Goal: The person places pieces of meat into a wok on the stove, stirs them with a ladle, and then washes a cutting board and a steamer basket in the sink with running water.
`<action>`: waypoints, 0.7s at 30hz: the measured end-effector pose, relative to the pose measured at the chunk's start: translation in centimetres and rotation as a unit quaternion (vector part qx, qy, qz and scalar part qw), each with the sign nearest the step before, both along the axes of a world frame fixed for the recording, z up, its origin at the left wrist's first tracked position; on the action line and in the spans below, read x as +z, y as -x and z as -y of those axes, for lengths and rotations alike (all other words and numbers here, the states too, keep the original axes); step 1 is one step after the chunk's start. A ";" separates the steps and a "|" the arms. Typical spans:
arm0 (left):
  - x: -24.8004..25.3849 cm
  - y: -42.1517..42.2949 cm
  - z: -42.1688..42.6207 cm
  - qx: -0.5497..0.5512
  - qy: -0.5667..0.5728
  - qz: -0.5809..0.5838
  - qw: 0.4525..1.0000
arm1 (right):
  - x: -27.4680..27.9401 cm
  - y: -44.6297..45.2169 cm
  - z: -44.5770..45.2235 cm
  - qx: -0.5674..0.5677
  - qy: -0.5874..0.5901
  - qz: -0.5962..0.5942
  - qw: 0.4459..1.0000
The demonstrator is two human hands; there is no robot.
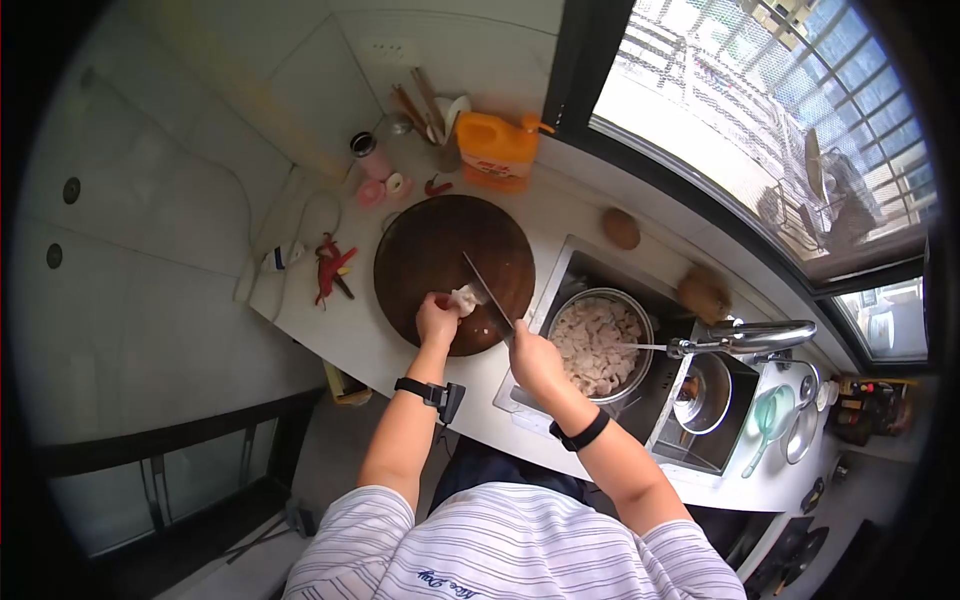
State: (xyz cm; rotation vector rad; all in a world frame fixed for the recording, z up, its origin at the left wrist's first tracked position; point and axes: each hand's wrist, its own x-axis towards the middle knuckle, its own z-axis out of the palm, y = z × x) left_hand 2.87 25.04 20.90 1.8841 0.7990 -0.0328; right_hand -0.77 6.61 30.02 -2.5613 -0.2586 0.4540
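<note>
My left hand [437, 321] is closed on a small pale piece of meat [465, 299] over the round dark wooden chopping board [425, 245]. In my right hand [537, 357] is the handle of a kitchen knife [489, 289], its blade angled across the board just right of the meat. A few tiny pale scraps lie on the wood near the blade. To the right, a metal pot [646, 311] full of cut pale meat pieces [597, 345] sits in the sink. Water appears to run into it from the faucet [745, 338].
Red chili peppers [328, 270] lie left of the board. Behind it stand an orange jug [495, 150], a pink thermos [370, 155] and utensils. A metal bowl [722, 395] occupies the second basin, with a green strainer [768, 415] beyond. A brown round object [620, 228] rests behind the sink.
</note>
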 end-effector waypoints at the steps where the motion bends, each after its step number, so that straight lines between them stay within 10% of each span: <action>1: -0.2 0.2 -0.2 -0.008 -0.013 -0.001 1.000 | 0.0 -0.3 -0.8 0.023 -0.007 0.008 1.000; 16: 3.0 -0.1 0.2 -0.148 -0.171 0.038 0.973 | -3.5 -5.4 -9.6 0.027 0.049 0.025 0.998; 21: -0.1 0.3 -4.3 -0.031 -0.198 -0.021 0.980 | -1.4 -0.7 -3.8 0.016 0.064 -0.046 0.997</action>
